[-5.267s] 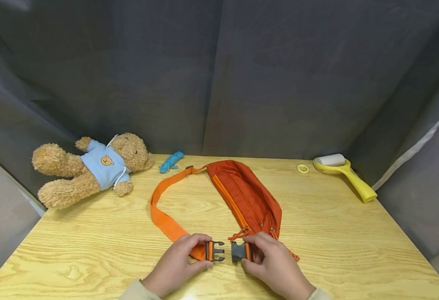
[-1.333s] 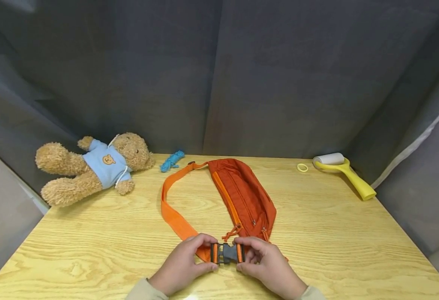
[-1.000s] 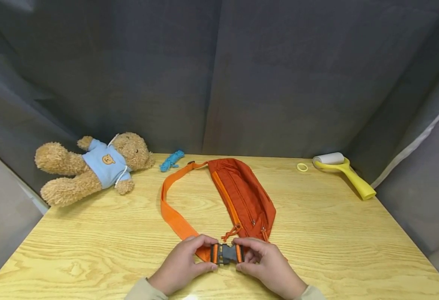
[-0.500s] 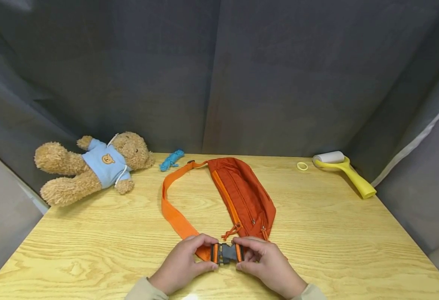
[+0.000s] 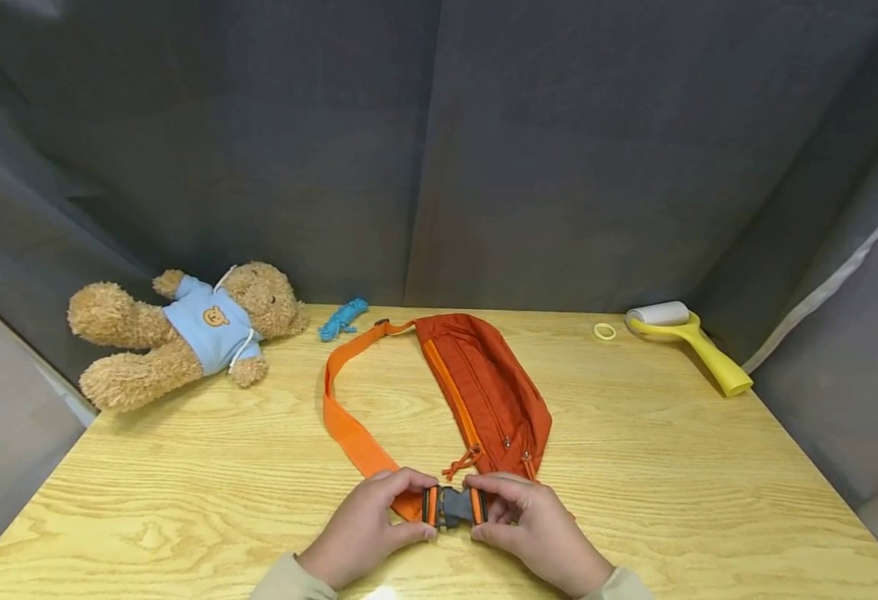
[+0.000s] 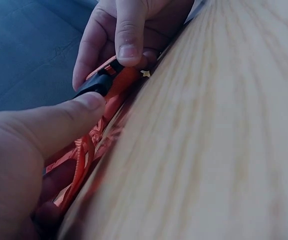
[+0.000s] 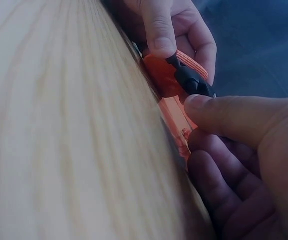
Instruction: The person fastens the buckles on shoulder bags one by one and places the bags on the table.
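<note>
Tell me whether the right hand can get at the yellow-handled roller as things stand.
Probably, once freed: the right hand pinches one end of the black buckle and would first have to let go. Nothing appears to block its way across the table to the roller.

Curtained-off workspace, room type unclear: dark hangings (image 5: 559, 158) behind and beside wood-grain table (image 5: 679, 483).
</note>
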Available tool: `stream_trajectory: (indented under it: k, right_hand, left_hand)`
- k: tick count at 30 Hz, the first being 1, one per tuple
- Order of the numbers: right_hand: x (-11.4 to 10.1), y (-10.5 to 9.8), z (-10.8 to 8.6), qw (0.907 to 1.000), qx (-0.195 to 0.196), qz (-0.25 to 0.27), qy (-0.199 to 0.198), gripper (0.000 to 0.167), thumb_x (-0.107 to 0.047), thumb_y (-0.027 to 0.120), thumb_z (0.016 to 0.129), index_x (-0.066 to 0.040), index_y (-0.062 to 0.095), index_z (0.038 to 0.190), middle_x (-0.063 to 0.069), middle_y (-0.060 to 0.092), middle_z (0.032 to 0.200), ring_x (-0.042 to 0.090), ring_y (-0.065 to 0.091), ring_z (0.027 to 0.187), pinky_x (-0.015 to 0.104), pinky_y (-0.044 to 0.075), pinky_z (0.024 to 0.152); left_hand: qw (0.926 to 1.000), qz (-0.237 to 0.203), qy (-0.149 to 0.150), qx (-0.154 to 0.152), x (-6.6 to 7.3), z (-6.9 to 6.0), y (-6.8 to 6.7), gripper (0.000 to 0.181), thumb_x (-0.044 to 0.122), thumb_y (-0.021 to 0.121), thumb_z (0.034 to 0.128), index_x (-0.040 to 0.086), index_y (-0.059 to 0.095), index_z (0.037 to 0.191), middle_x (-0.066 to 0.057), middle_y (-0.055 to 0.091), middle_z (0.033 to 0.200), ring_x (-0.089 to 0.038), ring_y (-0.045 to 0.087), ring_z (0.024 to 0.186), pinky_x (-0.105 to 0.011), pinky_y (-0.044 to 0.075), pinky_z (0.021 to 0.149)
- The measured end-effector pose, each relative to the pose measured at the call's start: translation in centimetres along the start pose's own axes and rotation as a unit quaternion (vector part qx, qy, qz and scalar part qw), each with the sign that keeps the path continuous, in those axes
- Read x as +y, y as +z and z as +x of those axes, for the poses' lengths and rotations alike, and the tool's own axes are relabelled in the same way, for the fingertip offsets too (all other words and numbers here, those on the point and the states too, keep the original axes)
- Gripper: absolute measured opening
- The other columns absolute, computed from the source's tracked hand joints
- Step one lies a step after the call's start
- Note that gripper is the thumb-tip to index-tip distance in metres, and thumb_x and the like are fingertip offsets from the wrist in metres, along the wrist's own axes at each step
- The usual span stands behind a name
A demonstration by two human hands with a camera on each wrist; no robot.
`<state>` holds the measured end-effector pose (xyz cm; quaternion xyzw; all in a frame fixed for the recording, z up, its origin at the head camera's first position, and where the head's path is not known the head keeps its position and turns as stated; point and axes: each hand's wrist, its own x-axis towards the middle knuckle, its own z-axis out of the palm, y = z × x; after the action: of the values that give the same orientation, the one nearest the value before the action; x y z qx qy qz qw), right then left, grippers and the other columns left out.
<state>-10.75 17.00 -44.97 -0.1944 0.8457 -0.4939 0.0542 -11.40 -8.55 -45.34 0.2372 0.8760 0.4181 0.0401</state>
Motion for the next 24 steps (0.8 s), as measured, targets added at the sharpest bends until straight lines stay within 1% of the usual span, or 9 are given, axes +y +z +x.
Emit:
stream_trajectory:
  k: [9, 13, 19, 24]
  right_hand:
    - [0.25, 0.09, 0.07, 0.9999, 0.005, -0.004, -0.010, 0.053, -0.014, 0.087, 0.078, -0.011, 0.069, 0.128, -0.003, 0.068, 0.109, 0.006, 0.061, 0.073, 0.025, 0.055, 0.064]
    - [0.14, 0.02, 0.05, 1.0000, 0.005, 0.003, -0.006, 0.053, -0.015, 0.087, 0.079, -0.012, 0.069, 0.128, -0.003, 0.068, 0.109, 0.006, 0.061, 0.073, 0.025, 0.055, 0.063]
    - [0.07, 0.05, -0.02, 0.9998, 0.004, 0.020, 0.001, 0.054, -0.016, 0.087, 0.079, -0.011, 0.068, 0.129, -0.002, 0.068, 0.101, 0.006, 0.060, 0.072, 0.025, 0.053, 0.062]
    - [0.01, 0.10, 0.00, 0.9998, 0.007, 0.020, 0.000, 0.054, -0.016, 0.087, 0.078, -0.011, 0.068, 0.129, -0.004, 0.067, 0.096, 0.006, 0.060, 0.071, 0.025, 0.054, 0.062]
  left_hand:
    - [1.0000, 0.007, 0.001, 0.003, -0.12, 0.07, 0.05, 0.044, 0.036, 0.084, 0.0807, 0.031, 0.066, 0.121, 0.015, 0.066, 0.116, -0.009, 0.060, 0.106, -0.036, 0.051, 0.093]
    - [0.9999, 0.007, 0.005, 0.008, -0.14, 0.10, 0.08, 0.045, 0.038, 0.083, 0.0802, 0.030, 0.066, 0.121, 0.015, 0.067, 0.116, -0.009, 0.061, 0.107, -0.037, 0.051, 0.093]
    - [0.9999, 0.004, 0.009, 0.014, -0.02, 0.16, 0.05, 0.044, 0.042, 0.082, 0.0798, 0.029, 0.067, 0.119, 0.014, 0.067, 0.115, -0.010, 0.061, 0.106, -0.036, 0.051, 0.093]
    - [0.9998, 0.004, 0.005, 0.017, -0.02, 0.17, 0.06, 0.044, 0.042, 0.083, 0.0793, 0.030, 0.067, 0.118, 0.015, 0.068, 0.114, -0.010, 0.061, 0.106, -0.036, 0.051, 0.093]
